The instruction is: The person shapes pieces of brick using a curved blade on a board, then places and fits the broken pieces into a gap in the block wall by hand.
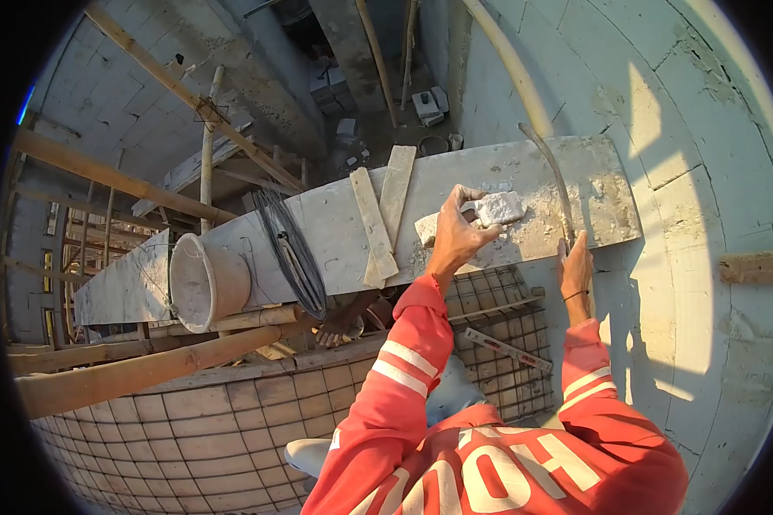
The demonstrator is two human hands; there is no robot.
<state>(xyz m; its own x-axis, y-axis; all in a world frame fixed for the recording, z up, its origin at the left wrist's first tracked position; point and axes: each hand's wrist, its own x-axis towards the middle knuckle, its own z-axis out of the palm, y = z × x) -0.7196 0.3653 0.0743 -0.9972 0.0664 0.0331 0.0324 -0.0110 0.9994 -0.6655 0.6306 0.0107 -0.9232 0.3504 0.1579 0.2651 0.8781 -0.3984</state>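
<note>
Over the board (318,210), the left hand (459,230) grasped a rough block (501,208), probably brittle and not heavy, best held by its sides, while the right hand (575,268) seemingly gripped a curved bar (553,163).

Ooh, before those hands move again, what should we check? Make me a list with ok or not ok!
1. Left hand has the white chunk: ok, it is gripped near one end.
2. Right hand has the curved bar: ok, held at its near end.
3. Bar apart from the left hand: ok, there is a gap between them.
4. Board swept clean: not ok, crumbly debris lies beside the chunk.
5. Board firmly held up: cannot tell, what supports it is mostly hidden.
</note>
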